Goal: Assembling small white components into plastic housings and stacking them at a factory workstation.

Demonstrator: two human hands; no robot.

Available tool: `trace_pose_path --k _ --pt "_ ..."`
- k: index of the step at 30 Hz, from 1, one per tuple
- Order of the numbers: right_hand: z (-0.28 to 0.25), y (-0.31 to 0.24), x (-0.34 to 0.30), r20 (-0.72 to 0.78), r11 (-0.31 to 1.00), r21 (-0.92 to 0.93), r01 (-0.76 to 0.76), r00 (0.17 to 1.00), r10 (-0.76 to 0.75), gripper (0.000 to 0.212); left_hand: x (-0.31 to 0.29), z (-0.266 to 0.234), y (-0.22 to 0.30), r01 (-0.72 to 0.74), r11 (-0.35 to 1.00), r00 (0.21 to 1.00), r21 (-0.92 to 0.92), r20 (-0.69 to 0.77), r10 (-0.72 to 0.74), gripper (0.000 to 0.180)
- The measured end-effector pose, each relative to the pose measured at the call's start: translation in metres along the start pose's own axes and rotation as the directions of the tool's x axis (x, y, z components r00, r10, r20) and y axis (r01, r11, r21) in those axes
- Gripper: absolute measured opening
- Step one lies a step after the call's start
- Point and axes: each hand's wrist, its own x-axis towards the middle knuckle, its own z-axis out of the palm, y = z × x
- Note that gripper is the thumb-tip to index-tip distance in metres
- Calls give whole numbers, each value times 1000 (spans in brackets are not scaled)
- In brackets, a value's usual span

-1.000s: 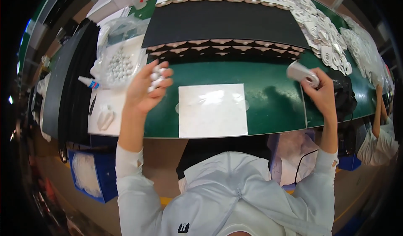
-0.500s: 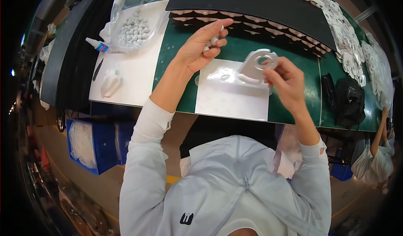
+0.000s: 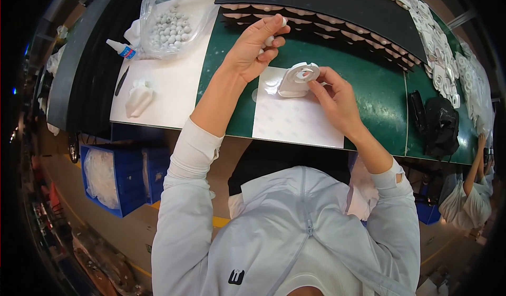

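Several small white balls (image 3: 270,41) are gathered in the curled fingers of my left hand (image 3: 252,49). One more white ball (image 3: 284,21) is pinched between its thumb and forefinger. My right hand (image 3: 338,100) grips the edge of a flat white plastic part (image 3: 293,85) with a round hole near its upper end. This part is tilted upright over a white sheet (image 3: 298,130) on the green table (image 3: 377,106); whether its lower edge touches the sheet, I cannot tell. My two hands are apart, the left one farther from the table's front edge.
To the left lie a clear bag of white balls (image 3: 171,34), a glue bottle (image 3: 120,49), a thin black tool (image 3: 122,81) and crumpled white material (image 3: 139,99). Black boards (image 3: 321,3) with white parts between them stand behind. A black pouch (image 3: 441,122) sits right; another person's arm (image 3: 477,161) shows beyond.
My right hand has moved left with the white plastic part and turned it more upright. A ball now shows between my left thumb and forefinger, and that hand has risen slightly.
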Motion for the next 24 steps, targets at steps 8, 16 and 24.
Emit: trace_pose_path --k 8,16,24 --pt "1 -2 -1 -63 998 32 47 997 -45 12 1 -1 1 -11 1000 1000 -12 27 12 37" --pt "5 -1 0 27 859 -370 354 928 -371 12 1 4 3 -16 999 1000 35 22 15 35" --pt "-11 7 7 -92 812 571 120 992 -83 17 -3 10 -3 0 990 998 138 60 -9 30"
